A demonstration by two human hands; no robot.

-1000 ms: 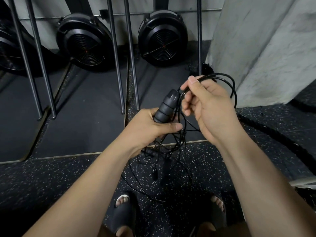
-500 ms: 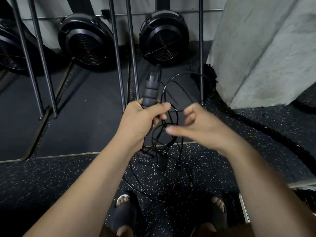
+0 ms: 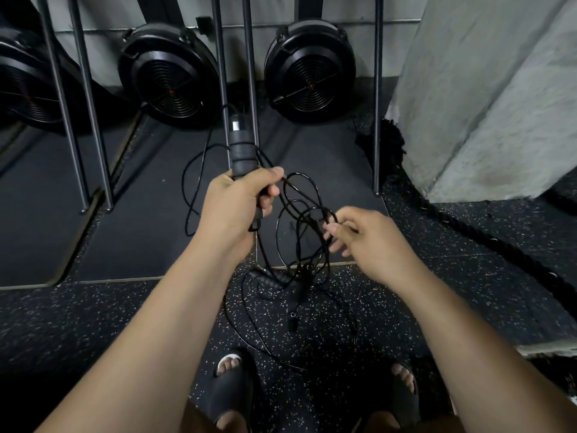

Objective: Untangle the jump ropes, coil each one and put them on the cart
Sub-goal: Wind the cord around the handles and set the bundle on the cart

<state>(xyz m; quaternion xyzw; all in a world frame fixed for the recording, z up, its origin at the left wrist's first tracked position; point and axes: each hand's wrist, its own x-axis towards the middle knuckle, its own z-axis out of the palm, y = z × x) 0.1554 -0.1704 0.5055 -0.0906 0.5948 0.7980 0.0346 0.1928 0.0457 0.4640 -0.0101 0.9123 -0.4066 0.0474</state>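
Left hand (image 3: 240,204) grips rope handle (image 3: 239,151) upright. Right hand (image 3: 368,242) pinches tangled black cord loops (image 3: 307,226); more cord, second handle (image 3: 271,276) on floor (image 3: 93,307).

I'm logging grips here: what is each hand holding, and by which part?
The left hand grips a jump rope handle by its lower end; the right hand pinches a loop of the black cord.

Two hands (image 3: 237,204) (image 3: 371,242) are counted, one jump rope tangle (image 3: 304,270) between them, two ribbed rope handles (image 3: 239,151) (image 3: 270,278) at and below the left, three fans (image 3: 170,76) (image 3: 310,71) (image 3: 22,85) and five poles (image 3: 59,89) (image 3: 90,104) (image 3: 220,57) (image 3: 249,73) (image 3: 377,89) beyond, two sandals (image 3: 231,389) (image 3: 402,398) beneath.
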